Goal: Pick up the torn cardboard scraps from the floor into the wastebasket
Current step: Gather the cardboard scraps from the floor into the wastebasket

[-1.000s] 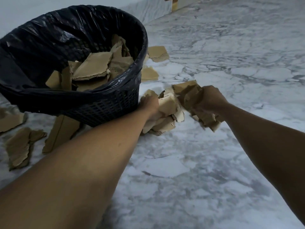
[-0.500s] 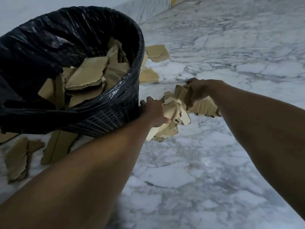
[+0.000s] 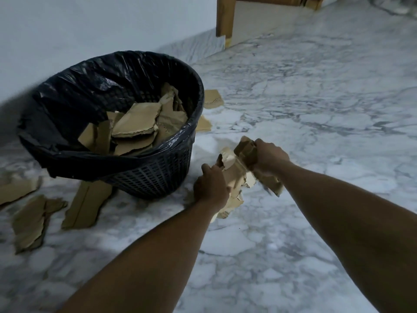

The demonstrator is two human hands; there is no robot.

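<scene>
Left hand (image 3: pixel 211 186) and right hand (image 3: pixel 269 155) both clamped on cardboard scraps (image 3: pixel 234 175), wastebasket (image 3: pixel 158 175) just beside.

The white grey-veined marble floor (image 3: pixel 316 123) is carrying a black mesh plastic wastebasket (image 3: pixel 158 175) near its wall edge, torn brown cardboard scraps (image 3: pixel 29 220) lying around it.

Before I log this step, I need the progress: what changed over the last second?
Little changed. Both hands, left hand and right hand, kept their grip on the bundle of scraps and lifted it slightly, beside the wastebasket rather than over it. Nothing was dropped in. The view pulled back, showing more floor. The scraps in the basket and loose pieces on the floor stayed put.
</scene>
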